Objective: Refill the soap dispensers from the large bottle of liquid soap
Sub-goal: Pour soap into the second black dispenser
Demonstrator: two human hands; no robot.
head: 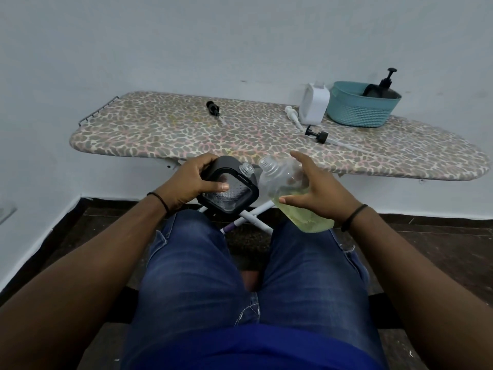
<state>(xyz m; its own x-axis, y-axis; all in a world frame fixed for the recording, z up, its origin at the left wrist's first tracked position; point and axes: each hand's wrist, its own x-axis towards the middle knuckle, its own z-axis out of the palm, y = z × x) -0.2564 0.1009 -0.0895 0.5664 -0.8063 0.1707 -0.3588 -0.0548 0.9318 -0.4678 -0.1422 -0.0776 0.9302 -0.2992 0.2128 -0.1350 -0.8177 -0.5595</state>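
My left hand (190, 181) grips a black-framed clear soap dispenser (232, 189), tilted, its open neck pointing right. My right hand (317, 188) holds a large clear bottle (282, 188) with yellowish liquid soap pooled at its lower end. The bottle is tilted, and its uncapped neck sits close beside the dispenser's neck. Both are held above my knees, in front of the ironing board (186, 134). A white dispenser bottle (314, 104) without a pump stands on the board.
On the board lie a black pump head (213, 108) at the left, a white pump (293, 116) and a black pump with a long tube (320, 136). A teal basket (360, 106) at the right holds a dark pump dispenser (384, 85). White wall behind, dark floor below.
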